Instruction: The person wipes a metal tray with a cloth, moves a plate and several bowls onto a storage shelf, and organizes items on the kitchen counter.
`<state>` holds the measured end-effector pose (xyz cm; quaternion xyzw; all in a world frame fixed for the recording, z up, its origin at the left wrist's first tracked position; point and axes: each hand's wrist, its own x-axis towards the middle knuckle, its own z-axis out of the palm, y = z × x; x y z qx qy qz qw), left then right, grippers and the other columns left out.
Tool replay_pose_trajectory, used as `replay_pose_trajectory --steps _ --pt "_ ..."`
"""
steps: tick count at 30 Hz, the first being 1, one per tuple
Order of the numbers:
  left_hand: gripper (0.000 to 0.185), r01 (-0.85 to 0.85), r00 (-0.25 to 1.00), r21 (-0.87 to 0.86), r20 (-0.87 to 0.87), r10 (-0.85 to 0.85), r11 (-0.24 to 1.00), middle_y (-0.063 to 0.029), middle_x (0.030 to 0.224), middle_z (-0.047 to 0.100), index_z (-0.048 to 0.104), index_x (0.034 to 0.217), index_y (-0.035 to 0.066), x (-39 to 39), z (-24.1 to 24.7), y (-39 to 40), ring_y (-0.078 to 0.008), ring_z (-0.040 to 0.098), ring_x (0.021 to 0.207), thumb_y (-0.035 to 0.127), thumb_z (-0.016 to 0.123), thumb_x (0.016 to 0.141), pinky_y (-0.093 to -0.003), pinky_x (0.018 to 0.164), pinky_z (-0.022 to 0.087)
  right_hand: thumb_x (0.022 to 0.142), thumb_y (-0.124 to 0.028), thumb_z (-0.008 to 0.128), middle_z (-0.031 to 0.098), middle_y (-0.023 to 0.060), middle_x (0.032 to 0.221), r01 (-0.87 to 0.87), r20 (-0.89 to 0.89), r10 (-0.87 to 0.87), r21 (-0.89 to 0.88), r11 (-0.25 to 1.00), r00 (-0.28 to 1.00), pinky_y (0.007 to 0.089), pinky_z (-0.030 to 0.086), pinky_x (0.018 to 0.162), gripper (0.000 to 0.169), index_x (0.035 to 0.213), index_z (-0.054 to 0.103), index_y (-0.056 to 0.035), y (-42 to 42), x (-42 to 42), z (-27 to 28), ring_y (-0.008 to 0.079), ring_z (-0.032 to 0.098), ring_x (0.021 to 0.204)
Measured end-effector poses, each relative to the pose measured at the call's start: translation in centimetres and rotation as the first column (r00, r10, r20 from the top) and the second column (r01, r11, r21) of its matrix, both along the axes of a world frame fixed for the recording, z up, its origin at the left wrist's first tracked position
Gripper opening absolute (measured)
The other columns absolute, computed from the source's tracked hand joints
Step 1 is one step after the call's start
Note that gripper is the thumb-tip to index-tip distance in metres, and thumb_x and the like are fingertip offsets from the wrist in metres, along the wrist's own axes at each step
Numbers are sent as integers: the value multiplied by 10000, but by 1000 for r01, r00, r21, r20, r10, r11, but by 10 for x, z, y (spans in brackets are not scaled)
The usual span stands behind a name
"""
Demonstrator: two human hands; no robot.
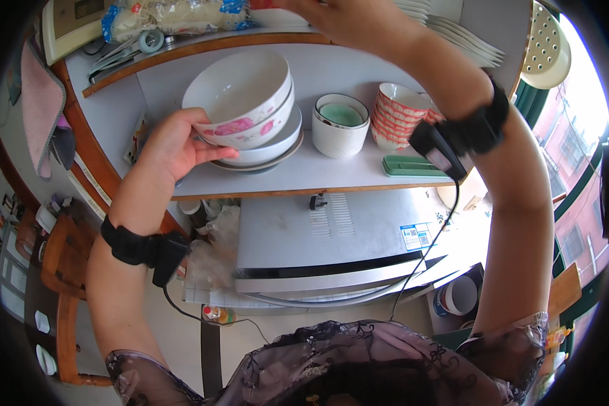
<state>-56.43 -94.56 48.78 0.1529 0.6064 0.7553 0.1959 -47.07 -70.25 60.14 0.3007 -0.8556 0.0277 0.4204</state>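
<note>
My left hand (182,144) grips the near left side of white bowls with pink flowers (254,119), nested and tilted on other bowls and a plate (279,163) at the left of the lower shelf. My right hand (330,18) is raised at the upper shelf, by a bowl with a red item (279,18); its fingers run past the picture's top edge, so its grip is hidden. On the lower shelf, right of the flowered bowls, stand white cups or bowls (341,133), a stack of red-patterned bowls (398,119) and a green case (413,166).
The wooden-edged upper shelf (208,41) holds bagged noodles (177,18) and, at right, stacked white plates (462,40). Beneath the lower shelf is a metal-topped appliance (289,228) with plastic bags (210,254) beside it. A perforated cream strainer (545,45) hangs at right.
</note>
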Motion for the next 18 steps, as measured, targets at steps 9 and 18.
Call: replay_pose_trajectory --steps 9,18 --pt "485 -103 994 -157 -53 95 982 -301 1128 509 347 1193 -130 -10 13 20 -473 592 914 93 445 774 -470 754 566 819 -125 616 561 109 695 -4 -38 12 206 978 999 399 426 827 83 801 575 -55 70 87 -98 297 555 729" --pt "464 -240 968 -343 -13 251 908 -277 1220 431 325 1238 -74 -28 11 42 -443 523 1071 41 435 802 -563 780 528 740 -127 694 559 80 751 11 133 -28 125 992 991 419 431 862 164 822 575 -48 117 182 -134 261 560 770"
